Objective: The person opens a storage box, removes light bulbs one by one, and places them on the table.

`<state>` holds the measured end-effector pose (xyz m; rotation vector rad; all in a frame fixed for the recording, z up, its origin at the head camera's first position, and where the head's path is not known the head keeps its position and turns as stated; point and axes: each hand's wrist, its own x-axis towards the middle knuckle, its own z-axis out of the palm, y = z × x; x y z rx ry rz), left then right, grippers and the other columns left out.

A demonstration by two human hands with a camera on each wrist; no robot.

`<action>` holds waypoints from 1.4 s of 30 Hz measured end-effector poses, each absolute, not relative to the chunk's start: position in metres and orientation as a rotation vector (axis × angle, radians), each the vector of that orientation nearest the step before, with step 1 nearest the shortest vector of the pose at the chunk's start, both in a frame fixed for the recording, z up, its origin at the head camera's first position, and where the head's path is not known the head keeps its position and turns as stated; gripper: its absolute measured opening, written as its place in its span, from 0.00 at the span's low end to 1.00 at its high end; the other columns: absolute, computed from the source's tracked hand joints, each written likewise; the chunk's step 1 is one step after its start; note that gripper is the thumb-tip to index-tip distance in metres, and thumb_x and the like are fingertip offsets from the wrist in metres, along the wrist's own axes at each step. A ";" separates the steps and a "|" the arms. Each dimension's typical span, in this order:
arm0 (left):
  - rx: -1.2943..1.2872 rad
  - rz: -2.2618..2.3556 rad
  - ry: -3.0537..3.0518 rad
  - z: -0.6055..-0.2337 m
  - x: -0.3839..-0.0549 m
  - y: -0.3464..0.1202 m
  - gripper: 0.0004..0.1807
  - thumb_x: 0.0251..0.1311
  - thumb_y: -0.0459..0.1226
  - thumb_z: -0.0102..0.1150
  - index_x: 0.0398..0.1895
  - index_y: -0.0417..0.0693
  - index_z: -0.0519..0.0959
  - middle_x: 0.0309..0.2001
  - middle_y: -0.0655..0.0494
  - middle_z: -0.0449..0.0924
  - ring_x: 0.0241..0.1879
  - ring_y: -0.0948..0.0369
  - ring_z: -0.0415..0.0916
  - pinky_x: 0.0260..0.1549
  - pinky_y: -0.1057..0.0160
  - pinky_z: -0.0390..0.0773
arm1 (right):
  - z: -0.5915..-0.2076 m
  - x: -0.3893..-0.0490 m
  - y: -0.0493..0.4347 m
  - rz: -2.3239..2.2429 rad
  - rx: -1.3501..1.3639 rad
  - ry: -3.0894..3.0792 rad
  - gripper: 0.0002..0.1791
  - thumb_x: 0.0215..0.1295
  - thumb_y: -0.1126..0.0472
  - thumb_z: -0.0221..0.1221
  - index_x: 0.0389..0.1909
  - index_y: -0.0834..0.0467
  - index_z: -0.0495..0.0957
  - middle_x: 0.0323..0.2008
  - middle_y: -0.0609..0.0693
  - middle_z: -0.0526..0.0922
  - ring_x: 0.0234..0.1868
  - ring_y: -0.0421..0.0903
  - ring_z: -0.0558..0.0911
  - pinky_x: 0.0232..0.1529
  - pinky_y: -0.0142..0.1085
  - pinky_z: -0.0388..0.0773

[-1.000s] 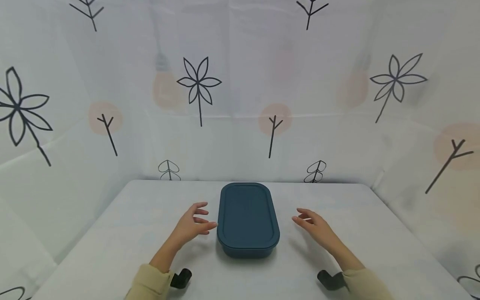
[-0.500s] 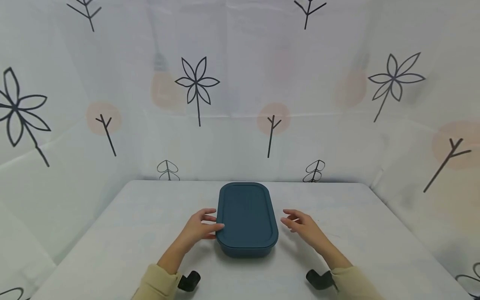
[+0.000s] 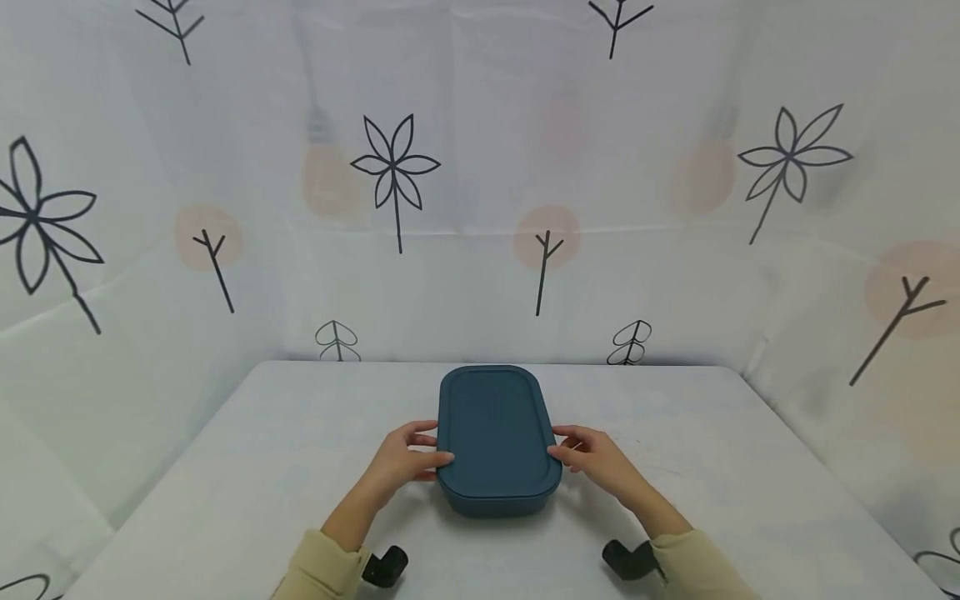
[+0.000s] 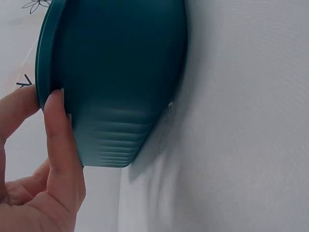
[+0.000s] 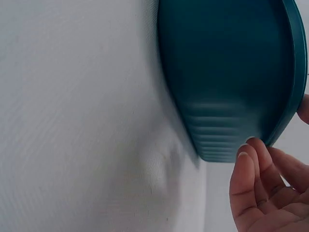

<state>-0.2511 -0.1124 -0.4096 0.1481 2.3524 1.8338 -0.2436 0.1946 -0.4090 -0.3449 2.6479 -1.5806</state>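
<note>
A dark blue-green lidded food container (image 3: 498, 433) stands on the white table, long side pointing away from me. Its rounded flat lid (image 3: 495, 417) is on, and ridges run along the lower side walls. At the left long edge my left hand (image 3: 401, 461) pinches the lid's rim, thumb on top; the left wrist view shows its fingertips (image 4: 55, 104) under the rim against the wall. Opposite, my right hand (image 3: 597, 465) pinches the right edge, thumb at the rim. Its fingertips (image 5: 248, 147) lie under the lid's overhang in the right wrist view.
The white table (image 3: 300, 433) reaches back to a white cloth (image 3: 465, 275) printed with flowers and twigs, which also hangs at both sides. Black wrist-worn pieces (image 3: 386, 567) stick out inward from both sleeves, just above the table.
Both hands have moved inward to the container's long sides, the left reaching the rim first, the right closing onto it since half a second ago. The container stays in place.
</note>
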 end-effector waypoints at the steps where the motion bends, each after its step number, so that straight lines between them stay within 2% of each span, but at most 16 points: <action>1: 0.148 1.836 2.352 -0.410 -0.251 -0.112 0.39 0.47 0.38 0.72 0.63 0.39 0.66 0.49 0.42 0.71 0.34 0.57 0.79 0.32 0.59 0.82 | -0.409 -0.243 0.194 -1.583 -0.350 2.645 0.28 0.61 0.56 0.61 0.57 0.68 0.70 0.32 0.51 0.76 0.33 0.50 0.76 0.32 0.41 0.76; 17: 0.130 1.870 2.336 -0.408 -0.250 -0.112 0.38 0.45 0.36 0.72 0.62 0.40 0.68 0.48 0.44 0.71 0.33 0.58 0.78 0.31 0.59 0.82 | -0.404 -0.243 0.190 -1.591 -0.294 2.666 0.25 0.59 0.60 0.62 0.55 0.70 0.72 0.24 0.49 0.73 0.27 0.48 0.73 0.28 0.39 0.74; 24: 0.126 1.847 2.356 -0.403 -0.249 -0.114 0.37 0.46 0.38 0.72 0.62 0.40 0.69 0.47 0.45 0.71 0.33 0.58 0.77 0.32 0.59 0.82 | -0.400 -0.241 0.188 -1.602 -0.302 2.670 0.25 0.60 0.60 0.62 0.55 0.70 0.72 0.24 0.49 0.72 0.27 0.49 0.73 0.26 0.38 0.72; 30: 0.117 1.869 2.353 -0.396 -0.251 -0.115 0.37 0.46 0.39 0.72 0.62 0.40 0.69 0.48 0.43 0.71 0.34 0.57 0.78 0.34 0.58 0.81 | -0.392 -0.240 0.186 -1.634 -0.304 2.644 0.26 0.61 0.60 0.61 0.57 0.70 0.70 0.26 0.50 0.74 0.28 0.51 0.73 0.27 0.39 0.72; 35: 0.112 1.929 2.314 -0.391 -0.252 -0.117 0.37 0.47 0.38 0.71 0.62 0.41 0.68 0.50 0.42 0.70 0.35 0.57 0.79 0.36 0.57 0.81 | -0.384 -0.242 0.188 -1.725 -0.371 2.512 0.28 0.62 0.62 0.59 0.60 0.71 0.65 0.31 0.52 0.74 0.29 0.49 0.74 0.31 0.41 0.74; 42: 0.071 2.005 2.317 -0.379 -0.252 -0.122 0.33 0.49 0.38 0.70 0.60 0.41 0.71 0.52 0.42 0.71 0.38 0.56 0.79 0.40 0.55 0.80 | -0.375 -0.245 0.188 -1.883 -0.452 2.267 0.31 0.62 0.65 0.56 0.64 0.71 0.59 0.36 0.54 0.71 0.32 0.45 0.73 0.37 0.35 0.74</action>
